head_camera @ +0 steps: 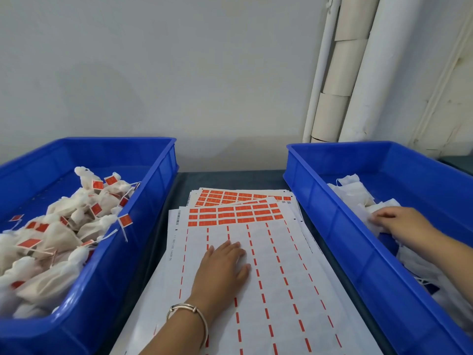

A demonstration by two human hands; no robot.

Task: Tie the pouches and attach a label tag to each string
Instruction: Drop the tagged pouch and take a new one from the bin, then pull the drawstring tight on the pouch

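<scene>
I'm reaching right hand (399, 221) into untied pouches (358, 196), fingers curling on one; left hand (225, 265) lying flat, fingers spread, on label sheet (281, 252). Next: lift pouch, tie.

We see two bare forearms, no sleeves. Left hand (225, 267): thin silver bangle (188, 310) round the wrist, w/ a small clasp-like knot. Right hand (399, 222): nothing worn, wrist bare.

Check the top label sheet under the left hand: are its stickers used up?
Partly used. The top label sheet keeps three rows of orange labels at its far end; under the left hand only bare backing remains.
</scene>
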